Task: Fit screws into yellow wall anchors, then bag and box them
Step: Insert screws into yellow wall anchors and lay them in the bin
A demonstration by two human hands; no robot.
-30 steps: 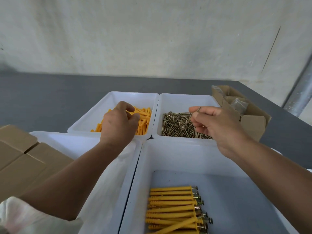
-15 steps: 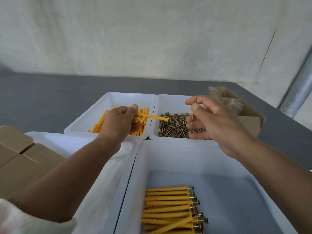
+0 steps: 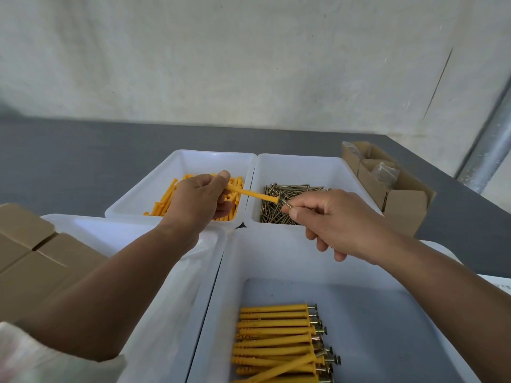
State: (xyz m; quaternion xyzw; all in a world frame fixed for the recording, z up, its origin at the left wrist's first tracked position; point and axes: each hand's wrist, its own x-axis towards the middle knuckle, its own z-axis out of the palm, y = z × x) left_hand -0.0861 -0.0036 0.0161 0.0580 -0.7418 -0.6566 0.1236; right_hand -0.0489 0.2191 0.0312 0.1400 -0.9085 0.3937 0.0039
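My left hand [image 3: 197, 200] pinches one yellow wall anchor [image 3: 255, 194], held level with its open end pointing right over the gap between the two far bins. My right hand [image 3: 337, 219] pinches a screw [image 3: 287, 206] whose tip sits just at the anchor's open end. Loose yellow anchors [image 3: 166, 200] lie in the far left white bin [image 3: 182, 164]. Loose screws [image 3: 276, 214] fill the far right white bin [image 3: 298, 167]. Several fitted anchors with screw heads [image 3: 276, 338] lie in the near right white bin [image 3: 276, 261].
A near left white bin [image 3: 91, 230] lies under my left forearm. Closed cardboard boxes [image 3: 30, 261] stand at the left. An open cardboard box [image 3: 401, 200] with clear bags sits at the right on the grey table [image 3: 69, 161]. A wall stands behind.
My left hand lifted an anchor out of the bin and turned it to the right. My right hand came down and left, bringing its screw to the anchor's open end.
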